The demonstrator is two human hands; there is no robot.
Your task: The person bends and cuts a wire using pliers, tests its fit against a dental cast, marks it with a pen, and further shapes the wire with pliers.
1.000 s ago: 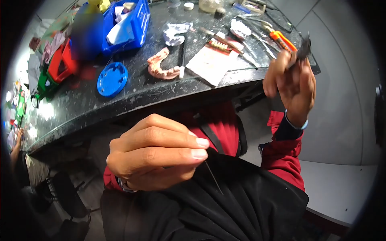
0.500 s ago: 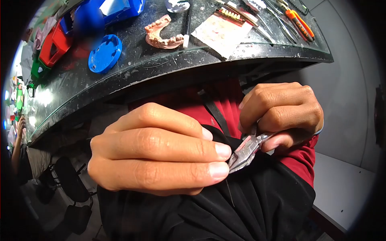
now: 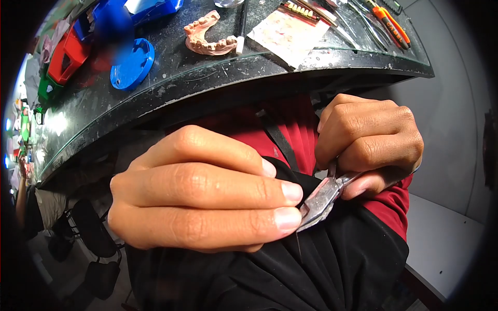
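My left hand point(image 3: 202, 192) is closed in a pinch, its fingertips against the jaw end of silver metal pliers point(image 3: 322, 199). A thin wire point(image 3: 299, 243) sticks out below those fingertips; most of it is hidden behind the fingers. My right hand point(image 3: 371, 142) wraps around the pliers' handles, which the fingers largely cover. Both hands are over my lap, in front of the bench edge. Whether the jaws grip the wire cannot be seen.
On the dark bench point(image 3: 176, 88) lie a pink dental cast point(image 3: 210, 39), a blue round lid point(image 3: 133, 65), a stained paper point(image 3: 282, 33), a strip of artificial teeth point(image 3: 302, 10) and an orange-handled tool point(image 3: 391, 28). Red bin point(image 3: 67, 57) and chair point(image 3: 91, 228) are at left.
The pliers and my right hand have shifted slightly right, and more of the pliers' head shows beside my left fingertips. My left hand keeps its pinch. The bench sits a little higher in view.
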